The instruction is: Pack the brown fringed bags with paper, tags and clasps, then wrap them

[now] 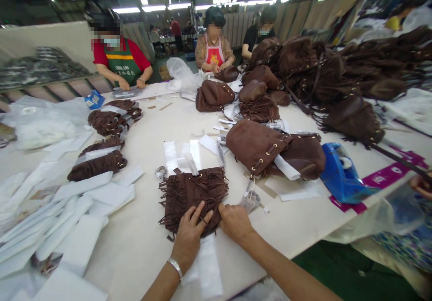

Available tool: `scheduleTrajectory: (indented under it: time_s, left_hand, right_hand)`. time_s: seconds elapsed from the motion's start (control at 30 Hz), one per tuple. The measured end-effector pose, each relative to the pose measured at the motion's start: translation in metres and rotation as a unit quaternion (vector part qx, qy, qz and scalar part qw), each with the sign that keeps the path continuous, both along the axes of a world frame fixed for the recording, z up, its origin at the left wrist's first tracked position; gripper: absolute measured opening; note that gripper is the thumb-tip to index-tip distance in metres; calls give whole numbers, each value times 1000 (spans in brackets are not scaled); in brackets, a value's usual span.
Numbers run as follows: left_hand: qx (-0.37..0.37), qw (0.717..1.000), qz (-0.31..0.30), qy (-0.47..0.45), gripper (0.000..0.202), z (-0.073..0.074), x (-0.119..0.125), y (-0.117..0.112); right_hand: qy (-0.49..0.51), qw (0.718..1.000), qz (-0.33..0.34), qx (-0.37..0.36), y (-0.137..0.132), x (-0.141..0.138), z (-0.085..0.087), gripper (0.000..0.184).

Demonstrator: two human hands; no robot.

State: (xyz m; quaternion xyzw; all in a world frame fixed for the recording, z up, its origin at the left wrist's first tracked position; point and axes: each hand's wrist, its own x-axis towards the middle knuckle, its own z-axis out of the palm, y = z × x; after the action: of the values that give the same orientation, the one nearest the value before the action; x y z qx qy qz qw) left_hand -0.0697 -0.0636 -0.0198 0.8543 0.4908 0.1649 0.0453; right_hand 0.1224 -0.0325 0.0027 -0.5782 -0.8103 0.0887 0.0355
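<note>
A brown fringed suede bag (192, 193) lies flat on the white table (145, 242) in front of me. My left hand (189, 235) rests on its near edge with fingers spread flat. My right hand (234, 222) sits at the bag's near right corner, fingers curled under onto the edge, so what they pinch is hidden. A white paper strip (207, 267) lies under the bag toward me. A small tag (250, 199) lies just right of the bag.
White foam sheets (67, 220) pile up on the left, with more fringed bags (97, 163) beyond. Brown bags (270, 150) and a blue plastic bag (340, 175) lie to the right. Three people work at the table's far side. Another person's hand (421, 185) shows at right.
</note>
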Motion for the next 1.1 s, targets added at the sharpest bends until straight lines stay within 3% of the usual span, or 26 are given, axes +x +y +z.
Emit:
scheduleTrajectory:
  time_s: [0.07,0.13,0.23,0.27,0.3,0.37,0.4,0.43,0.5,0.57,0.63,0.7,0.77,0.83,0.9,1.1]
  left_hand:
    - [-9,1000,2,3,80,1,2,-2]
    - [-20,1000,7,-1,82,3,5,-3]
    - [-38,999,15,-12,85,9,9,-5]
    - [-44,999,17,-17,84,12,10,-6]
    - [-51,998,18,-24,83,14,10,-6]
    - [-62,997,14,-40,77,17,11,-7]
    - [-67,997,10,-46,72,18,10,-7]
    - [-70,996,5,-51,67,19,9,-7]
    - [-70,996,-3,-57,59,18,5,-8]
    - [-66,996,-6,-66,56,15,1,-9]
    - [-58,995,-1,-86,54,12,-2,-9]
    - [-52,993,6,-108,49,10,-4,-10]
    - [-49,991,9,-122,47,9,-5,-10]
    - [-44,991,8,-125,47,9,-4,-11]
    - [-36,991,9,-127,47,9,-3,-12]
    - [-21,995,30,-97,43,9,-1,-14]
  right_hand:
    - [-16,1000,13,-8,-2,4,6,11]
    - [-32,999,20,-19,-2,14,24,6]
    - [-38,999,18,-10,5,27,80,12]
    - [-24,1000,11,13,9,27,102,16]
    - [52,994,-3,91,15,22,121,17]
    - [224,951,9,215,27,2,140,19]
    - [278,932,37,229,33,-10,136,23]
    - [287,931,77,212,37,-23,122,26]
    - [232,951,150,141,42,-41,77,27]
    - [200,963,145,108,45,-44,27,24]
    - [182,969,137,100,50,-37,-4,22]
    - [174,969,146,95,55,-27,-7,22]
    - [177,967,154,96,61,-21,8,25]
    - [186,967,124,119,66,-22,24,28]
    - [180,970,82,143,67,-26,30,30]
    - [134,976,122,124,55,-32,2,20]
